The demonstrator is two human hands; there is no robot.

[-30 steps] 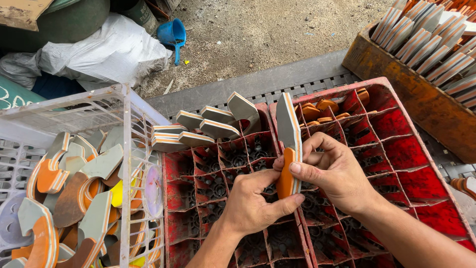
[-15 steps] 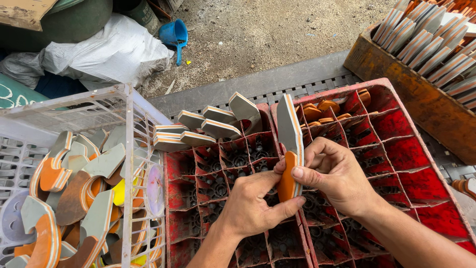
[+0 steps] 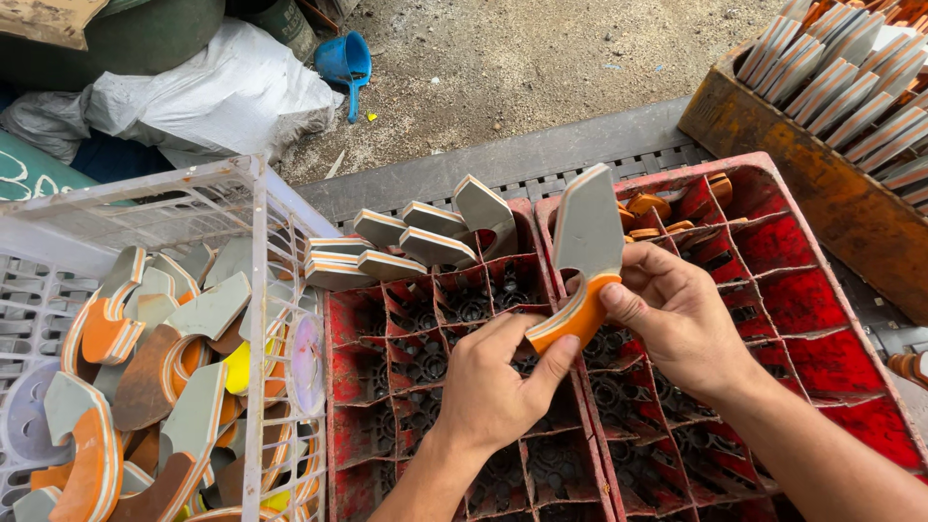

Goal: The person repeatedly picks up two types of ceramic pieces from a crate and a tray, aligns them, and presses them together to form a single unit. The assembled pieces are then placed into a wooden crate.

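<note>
Two red divided crates (image 3: 822, 319) lay side by side on a grey grating, their square compartments dark and grimy. A white wire basket (image 3: 256, 290) stood against the left edge of the left crate, heaped with curved grey-and-orange cut pieces (image 3: 145, 367). A rusty orange box (image 3: 802, 174) sat beyond the far right corner of the right crate, packed with upright rows of flat grey-and-orange strips (image 3: 851, 77). A white sack (image 3: 222, 87) slumped on the dirt ground past the basket, with a small blue scoop (image 3: 346, 60) just beside it.

Along the far edge of the left crate, a handful of grey wedge-shaped pieces (image 3: 425, 237) leaned in its back compartments, and a few small orange bits (image 3: 646, 208) lay in the far compartments of the right crate.

Above the seam between the two crates, both hands held one curved piece (image 3: 585, 251), grey on its broad upper face and orange along the lower end, standing nearly upright. The right hand (image 3: 681, 324) pinched its orange end between thumb and curled fingers. The left hand (image 3: 493, 382) came up from below, its thumb pressed against the bottom of the orange edge and its fingers folded loosely behind.
</note>
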